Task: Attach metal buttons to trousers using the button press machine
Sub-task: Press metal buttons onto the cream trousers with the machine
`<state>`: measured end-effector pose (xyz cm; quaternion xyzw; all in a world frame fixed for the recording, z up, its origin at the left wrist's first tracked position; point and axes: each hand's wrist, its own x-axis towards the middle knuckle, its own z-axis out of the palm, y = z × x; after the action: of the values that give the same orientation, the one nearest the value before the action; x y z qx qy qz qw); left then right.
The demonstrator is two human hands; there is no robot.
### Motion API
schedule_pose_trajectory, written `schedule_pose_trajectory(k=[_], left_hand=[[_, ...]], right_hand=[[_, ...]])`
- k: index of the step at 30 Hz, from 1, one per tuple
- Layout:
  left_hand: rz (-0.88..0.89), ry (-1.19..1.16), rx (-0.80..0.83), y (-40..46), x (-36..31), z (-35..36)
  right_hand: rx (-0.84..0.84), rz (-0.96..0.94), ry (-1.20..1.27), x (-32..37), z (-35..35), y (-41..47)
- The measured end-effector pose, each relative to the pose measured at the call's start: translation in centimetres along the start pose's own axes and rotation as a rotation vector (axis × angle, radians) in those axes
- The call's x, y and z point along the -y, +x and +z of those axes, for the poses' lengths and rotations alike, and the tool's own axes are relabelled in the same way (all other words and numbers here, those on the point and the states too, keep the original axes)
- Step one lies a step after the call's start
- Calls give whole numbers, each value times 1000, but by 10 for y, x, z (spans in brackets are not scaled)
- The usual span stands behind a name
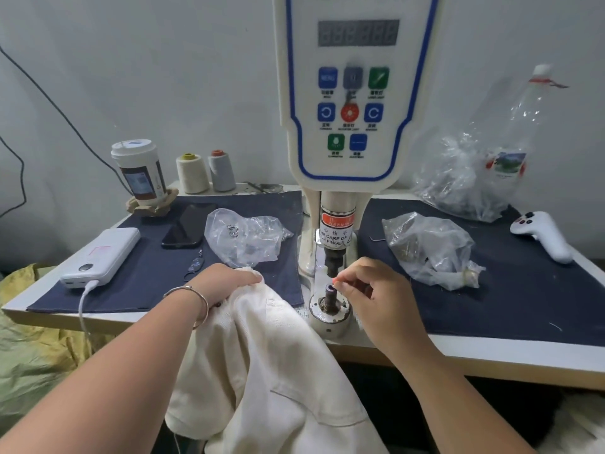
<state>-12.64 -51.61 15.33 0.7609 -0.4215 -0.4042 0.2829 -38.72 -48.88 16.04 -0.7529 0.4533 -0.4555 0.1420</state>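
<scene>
A label reading "TAKE CARE OF YOUR FINGER" wraps the button press machine (pixel 357 93) above its dark cylindrical lower die (pixel 330 298). The right hand (pixel 376 290) pinches a small item, too tiny to identify, over it; the left hand (pixel 226 283) clutches cream twill trousers (pixel 271 365) at the table (pixel 491 355) edge.

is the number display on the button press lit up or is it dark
Dark. The display at the top of the button press machine shows only faint grey unlit digit segments; no digit glows.
</scene>
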Motion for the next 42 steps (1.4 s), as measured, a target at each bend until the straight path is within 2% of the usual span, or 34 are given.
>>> schedule_pose_trajectory(k=[14,20,23,25,27,30,34,37,39,42], left_hand=[[19,-31,-11,5,4,0],[45,-53,-3,-4,4,-1],[90,-61,91,-24,5,-11],[152,-125,208,-46,6,-21],[233,-199,305,-71,5,-31],[327,-274,476,-107,-5,-43],[468,-292,737,-148,-30,-47],[587,-289,895,-167,-42,-47],[615,-281,932,-172,-44,-48],[572,-224,945,-168,-39,-49]], right_hand=[[47,38,-15,2,-3,5],[32,-10,-30,5,-6,1],[-26,4,-31,7,-16,-6],[-82,80,36,12,-25,-14],[-65,187,151,20,-34,-22],[170,298,471,41,-43,-32],[608,104,664,68,-42,-32],[934,175,883,69,-45,-34],[1062,245,867,63,-55,-39],[1117,292,846,43,-68,-46]])
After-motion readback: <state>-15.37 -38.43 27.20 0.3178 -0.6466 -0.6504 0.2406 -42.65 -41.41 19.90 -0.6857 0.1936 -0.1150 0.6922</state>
